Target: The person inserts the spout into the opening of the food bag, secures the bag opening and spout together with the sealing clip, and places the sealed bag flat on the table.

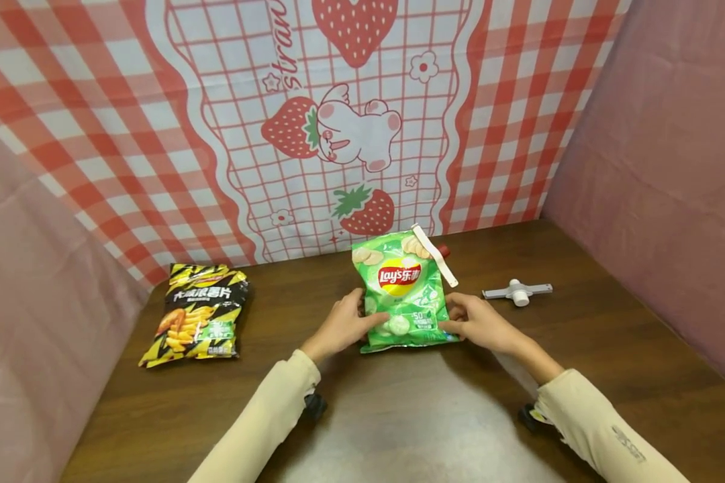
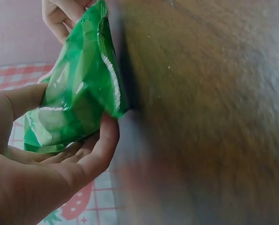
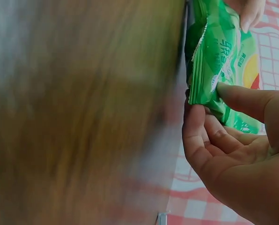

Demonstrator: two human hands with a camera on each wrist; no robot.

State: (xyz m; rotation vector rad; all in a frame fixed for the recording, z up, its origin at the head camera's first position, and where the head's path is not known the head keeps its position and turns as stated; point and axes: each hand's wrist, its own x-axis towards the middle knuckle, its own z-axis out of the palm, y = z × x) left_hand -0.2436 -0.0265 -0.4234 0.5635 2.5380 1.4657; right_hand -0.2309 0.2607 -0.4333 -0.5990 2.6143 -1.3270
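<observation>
Between my two hands a green Lay's chip bag [image 1: 401, 295] is held near its bottom corners, front toward me. My left hand [image 1: 346, 325] grips its left side, thumb on the front and fingers behind; the left wrist view shows them curled around the bag [image 2: 78, 89]. Gripping the lower right side is my right hand [image 1: 477, 322], with the thumb [image 3: 242, 101] on the front and fingers behind the crimped bottom edge. A white sealing clip [image 1: 435, 255] runs slantwise across the bag's upper right corner, and a red knob [image 1: 444, 251] shows behind it.
On the left of the brown wooden table [image 1: 387, 416] lies a black and yellow chip bag [image 1: 196, 312]. A grey clip with a white spout cap [image 1: 519, 294] lies to the right of my right hand. Behind the table hangs a strawberry-patterned cloth [image 1: 229, 100]; pink cloths flank both sides.
</observation>
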